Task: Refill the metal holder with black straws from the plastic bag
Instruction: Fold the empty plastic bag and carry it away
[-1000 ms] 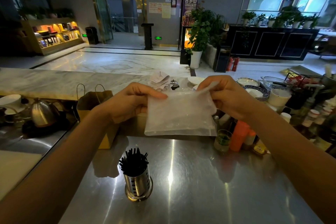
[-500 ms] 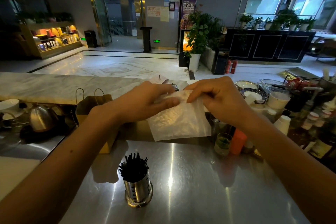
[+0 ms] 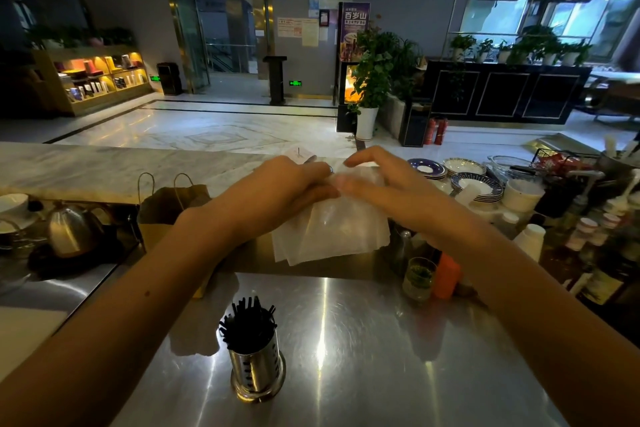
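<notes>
Top of plastic bag (image 3: 332, 232) hidden behind left hand (image 3: 277, 191) and right hand (image 3: 391, 189), fingertips (image 3: 356, 160) blurred, forearms (image 3: 104, 340) cropped below

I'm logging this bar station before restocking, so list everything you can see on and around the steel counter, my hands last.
steel counter: one, silver, foreground
metal holder: one, silver, upright on counter
black straws: bundle, black, standing in holder
plastic bag: one, clear, held above counter's far edge
paper bag: one, brown, left
kettle: one, steel, far left
plates: several, blue-rimmed, right
orange bottle: one, right
left hand: holds bag top
right hand: holds bag top
</notes>
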A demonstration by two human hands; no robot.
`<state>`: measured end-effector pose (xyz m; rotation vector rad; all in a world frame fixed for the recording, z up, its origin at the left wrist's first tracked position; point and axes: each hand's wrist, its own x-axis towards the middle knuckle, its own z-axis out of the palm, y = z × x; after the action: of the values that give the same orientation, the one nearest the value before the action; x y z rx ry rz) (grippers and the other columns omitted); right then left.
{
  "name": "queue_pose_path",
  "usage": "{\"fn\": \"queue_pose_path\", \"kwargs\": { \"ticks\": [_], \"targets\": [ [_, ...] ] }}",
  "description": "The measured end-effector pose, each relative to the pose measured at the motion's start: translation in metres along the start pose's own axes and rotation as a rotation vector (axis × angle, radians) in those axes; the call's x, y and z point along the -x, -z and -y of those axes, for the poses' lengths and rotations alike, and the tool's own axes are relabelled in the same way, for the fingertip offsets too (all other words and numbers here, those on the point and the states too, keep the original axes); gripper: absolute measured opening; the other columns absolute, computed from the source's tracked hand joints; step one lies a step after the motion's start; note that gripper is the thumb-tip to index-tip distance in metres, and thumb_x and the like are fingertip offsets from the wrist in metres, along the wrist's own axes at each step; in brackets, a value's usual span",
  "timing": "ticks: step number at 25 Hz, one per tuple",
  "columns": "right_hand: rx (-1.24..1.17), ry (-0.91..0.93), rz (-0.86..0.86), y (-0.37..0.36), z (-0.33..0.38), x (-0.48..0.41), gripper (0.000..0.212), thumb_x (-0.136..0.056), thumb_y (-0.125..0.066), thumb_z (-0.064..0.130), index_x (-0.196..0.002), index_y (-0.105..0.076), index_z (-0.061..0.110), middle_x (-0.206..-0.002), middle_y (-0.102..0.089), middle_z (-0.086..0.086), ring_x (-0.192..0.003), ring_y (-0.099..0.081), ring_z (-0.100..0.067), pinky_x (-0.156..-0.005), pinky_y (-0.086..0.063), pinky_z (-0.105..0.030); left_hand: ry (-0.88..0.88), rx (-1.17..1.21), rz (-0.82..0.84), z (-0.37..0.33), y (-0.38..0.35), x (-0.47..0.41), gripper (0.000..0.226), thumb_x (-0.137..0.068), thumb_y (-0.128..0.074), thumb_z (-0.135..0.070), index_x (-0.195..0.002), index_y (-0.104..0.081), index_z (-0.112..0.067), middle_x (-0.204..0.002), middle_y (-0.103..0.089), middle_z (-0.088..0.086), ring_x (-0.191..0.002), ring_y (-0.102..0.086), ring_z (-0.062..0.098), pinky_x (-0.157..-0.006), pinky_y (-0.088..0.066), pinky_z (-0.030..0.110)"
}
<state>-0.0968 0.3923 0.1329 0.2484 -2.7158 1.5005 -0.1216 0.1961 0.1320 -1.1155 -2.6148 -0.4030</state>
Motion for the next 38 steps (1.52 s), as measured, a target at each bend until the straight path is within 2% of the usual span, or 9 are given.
{"fn": "queue_pose_path", "kwargs": {
  "ticks": [6, 8, 12, 16, 25, 29, 32, 36, 38],
  "targets": [
    [-0.029, 0.226, -0.256, -0.011, -0.018, 0.003, 0.034, -0.089, -0.062, 0.039, -0.111, -0.057, 0.015, -0.106, -0.063, -0.002, -0.094, -0.063, -0.017, -0.080, -0.058, -0.038, 0.148, 0.349, -0.386, 0.006, -0.007, 0.003, 0.014, -0.083, -0.068, -0.034, -0.088, -0.065, -0.022, -0.083, -0.064, -0.011, -0.075, -0.062, -0.001, -0.066, -0.051, 0.008],
    [-0.098, 0.274, -0.381, -0.017, -0.017, 0.000, 0.025, -0.092, -0.059, 0.034, -0.105, -0.053, 0.013, -0.099, -0.060, 0.002, -0.091, -0.061, -0.009, -0.075, -0.057, -0.031, 0.362, 0.614, -0.556, 0.003, -0.018, 0.003, 0.023, -0.081, -0.070, -0.038, -0.096, -0.063, -0.021, -0.092, -0.067, -0.010, -0.079, -0.067, 0.004, -0.066, -0.056, 0.014],
    [-0.113, 0.409, -0.519, -0.030, -0.014, 0.001, 0.016, -0.098, -0.050, 0.026, -0.107, -0.040, 0.016, -0.091, -0.053, 0.014, -0.080, -0.059, 0.010, -0.059, -0.051, -0.012, 0.606, 1.104, -0.571, -0.015, -0.043, 0.000, 0.061, -0.074, -0.065, -0.055, -0.123, -0.051, -0.021, -0.115, -0.065, 0.001, -0.096, -0.069, 0.015, -0.071, -0.061, 0.028],
    [-0.034, 0.467, -0.583, -0.040, -0.012, 0.000, 0.016, -0.099, -0.047, 0.022, -0.107, -0.033, 0.021, -0.087, -0.049, 0.020, -0.074, -0.057, 0.008, -0.059, -0.049, -0.007, 0.552, 0.953, -0.692, -0.023, -0.051, -0.003, 0.063, -0.068, -0.064, -0.073, -0.114, -0.054, -0.032, -0.108, -0.066, -0.009, -0.095, -0.068, 0.009, -0.076, -0.061, 0.032],
    [-0.289, 0.257, -0.648, -0.051, -0.008, -0.002, 0.043, -0.087, -0.060, 0.047, -0.118, -0.040, 0.025, -0.093, -0.049, 0.023, -0.082, -0.056, 0.010, -0.062, -0.051, -0.009, 0.449, 0.758, -0.903, -0.031, -0.066, -0.007, 0.042, -0.085, -0.061, -0.045, -0.115, -0.056, -0.016, -0.100, -0.064, -0.012, -0.088, -0.064, -0.010, -0.065, -0.053, 0.010],
    [-0.363, 0.297, -0.721, -0.058, -0.011, -0.005, 0.036, -0.089, -0.063, 0.039, -0.114, -0.043, 0.022, -0.091, -0.053, 0.020, -0.077, -0.056, 0.018, -0.060, -0.048, -0.004, 0.391, 0.775, -0.920, -0.033, -0.070, -0.013, 0.037, -0.091, -0.057, -0.036, -0.112, -0.058, -0.006, -0.095, -0.068, 0.000, -0.084, -0.070, 0.006, -0.060, -0.054, 0.014],
    [-0.352, 0.336, -0.748, -0.061, -0.015, -0.007, 0.030, -0.091, -0.060, 0.033, -0.111, -0.044, 0.017, -0.088, -0.055, 0.013, -0.076, -0.060, 0.006, -0.060, -0.048, -0.006, 0.345, 0.771, -0.892, -0.033, -0.071, -0.014, 0.033, -0.091, -0.056, -0.037, -0.104, -0.058, -0.007, -0.086, -0.066, -0.006, -0.077, -0.069, 0.003, -0.057, -0.052, 0.014],
    [-0.259, 0.435, -0.800, -0.067, -0.019, -0.009, 0.022, -0.092, -0.061, 0.024, -0.102, -0.044, 0.015, -0.080, -0.050, 0.013, -0.071, -0.055, 0.012, -0.057, -0.043, -0.004, 0.350, 0.808, -0.868, -0.030, -0.077, -0.013, 0.054, -0.088, -0.057, -0.051, -0.116, -0.055, -0.005, -0.105, -0.068, 0.008, -0.096, -0.069, 0.018, -0.074, -0.060, 0.030],
    [-0.248, 0.469, -0.804, -0.070, -0.023, -0.011, 0.022, -0.092, -0.062, 0.021, -0.101, -0.044, 0.013, -0.080, -0.049, 0.013, -0.070, -0.054, 0.011, -0.057, -0.042, -0.004, 0.341, 0.863, -0.864, -0.032, -0.081, -0.010, 0.050, -0.091, -0.059, -0.041, -0.120, -0.053, -0.001, -0.107, -0.067, 0.011, -0.097, -0.069, 0.021, -0.074, -0.060, 0.031]
  ]
}}
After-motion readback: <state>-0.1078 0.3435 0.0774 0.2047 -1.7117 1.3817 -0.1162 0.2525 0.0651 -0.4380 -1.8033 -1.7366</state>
